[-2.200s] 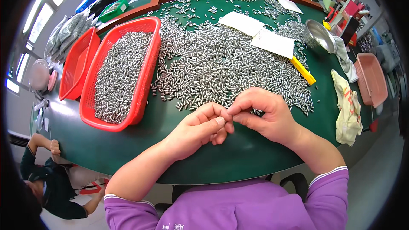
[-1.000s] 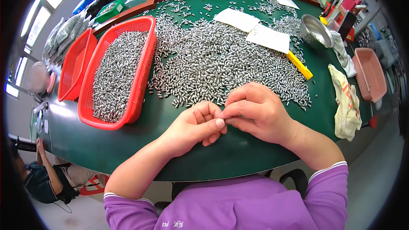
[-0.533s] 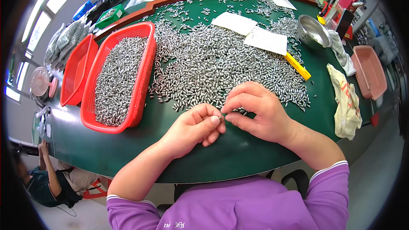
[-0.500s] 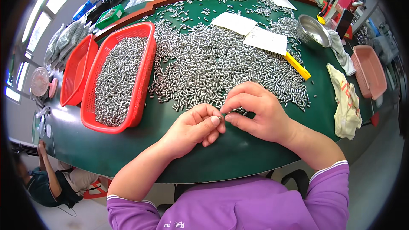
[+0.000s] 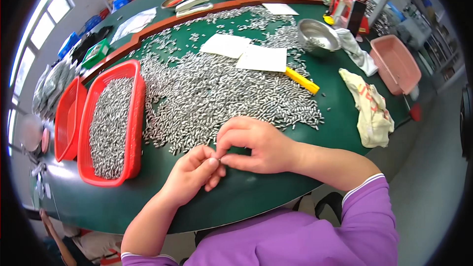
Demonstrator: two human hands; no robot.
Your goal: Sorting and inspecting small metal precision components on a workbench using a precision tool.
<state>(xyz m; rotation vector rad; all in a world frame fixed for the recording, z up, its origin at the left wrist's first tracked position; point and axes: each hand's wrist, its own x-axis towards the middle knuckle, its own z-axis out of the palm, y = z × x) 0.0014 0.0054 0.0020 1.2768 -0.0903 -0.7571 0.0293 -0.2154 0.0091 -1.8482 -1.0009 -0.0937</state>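
Note:
My left hand [image 5: 196,173] is closed, with its thumb pressed against the fingers on a small dark metal piece [image 5: 219,160]. Only the tip of that piece shows, so its full shape is hidden. From the right, my right hand [image 5: 261,145] meets it, thumb and index finger pinched together at the same piece. Both hands are just above the near edge of a wide heap of small silver, barrel-shaped metal pieces [image 5: 217,93] on the green table [image 5: 162,212]. To the left, a red perforated basket [image 5: 140,118] holds many similar pieces.
Beside the basket stands another red basket [image 5: 66,123]. White papers [image 5: 263,58] and a yellow bar [image 5: 301,80] lie on the heap. To the right are a metal bowl [image 5: 318,37], a cream cloth [image 5: 367,111] and a pink basket [image 5: 394,64]. A person's arm [image 5: 56,236] shows at lower left.
The whole view has shifted, so the table and hands appear farther left. The right thumb and index finger have come together at the piece held in the left hand.

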